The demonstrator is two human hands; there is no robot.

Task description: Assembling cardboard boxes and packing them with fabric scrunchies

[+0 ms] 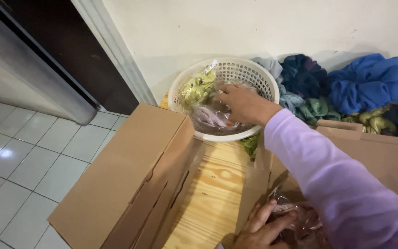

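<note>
Two hands: right hand (245,103) fingers curled on bagged cloth (210,117) in basket (236,69); left hand (261,226) spread, prob. on packet (300,221).

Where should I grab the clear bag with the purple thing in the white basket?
Probably from above. The white basket is open only at the top and its wall rings the clear bag. Pinch the loose, crinkly plastic on the bag's upper side. The right hand already reaches in that way, over the rim, with its fingers on it.
</note>
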